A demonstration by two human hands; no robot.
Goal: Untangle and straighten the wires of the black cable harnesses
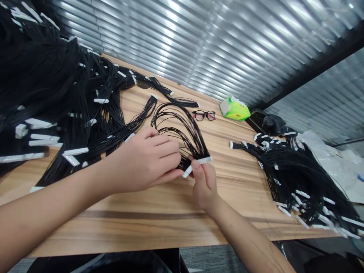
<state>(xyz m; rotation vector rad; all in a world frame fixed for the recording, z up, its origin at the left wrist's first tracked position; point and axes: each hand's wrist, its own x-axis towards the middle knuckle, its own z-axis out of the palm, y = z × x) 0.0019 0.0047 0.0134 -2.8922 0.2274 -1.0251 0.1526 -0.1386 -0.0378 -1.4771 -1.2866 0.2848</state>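
In the middle of the view a wire harness [196,134] arches above the table, its many thin black wires ending in a long white connector [204,160]. My right hand [205,185] pinches that connector between thumb and fingers, tilted up to the right. My left hand [155,161] is closed at the harness's wires, just left of the connector, knuckles towards me. Its fingertips are partly hidden behind the hand and the wires. Another black wire harness [133,123] lies behind my left hand, with a white connector [154,97] at its far end.
A large heap of black harnesses [57,83] with white connectors covers the left side. A second pile [290,174] lies on the right. Eyeglasses [204,115] and a green tissue pack [235,109] rest on the wooden table [159,223] before a corrugated metallic wall [182,41].
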